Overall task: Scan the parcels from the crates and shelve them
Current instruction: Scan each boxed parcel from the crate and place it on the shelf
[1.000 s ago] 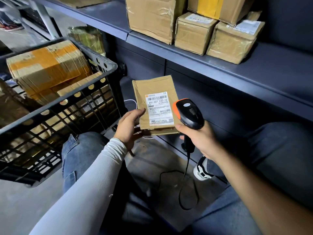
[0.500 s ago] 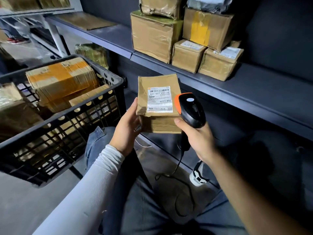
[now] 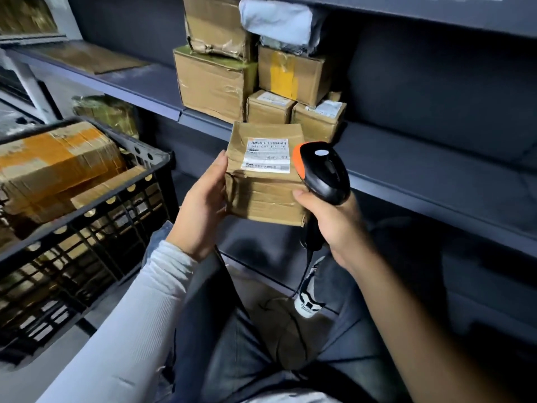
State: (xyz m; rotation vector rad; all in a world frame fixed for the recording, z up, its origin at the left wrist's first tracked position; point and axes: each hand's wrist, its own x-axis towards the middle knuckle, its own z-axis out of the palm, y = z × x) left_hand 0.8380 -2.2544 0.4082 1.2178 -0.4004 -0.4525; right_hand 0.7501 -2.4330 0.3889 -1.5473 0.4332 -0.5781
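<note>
— Which step are you on?

— Scanning, I judge. The shelf (image 3: 421, 158) is far right, the crate (image 3: 96, 228) near left. My left hand (image 3: 200, 205) has its grip curled round the labelled parcel (image 3: 261, 196), held up between them; my right hand (image 3: 334, 225) is wrapped round the barcode scanner (image 3: 322, 173), just beside its label (image 3: 268, 155).

— And next?

— Set the parcel onto the shelf beside the stacked boxes (image 3: 261, 82).

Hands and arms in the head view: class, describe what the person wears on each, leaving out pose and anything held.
The left hand is bare; its arm wears a long, close-fitting, pale grey-white ribbed sleeve ending at the wrist. The right hand is bare too, and its forearm has no sleeve in view. No gloves, rings or watch show on either.
</note>
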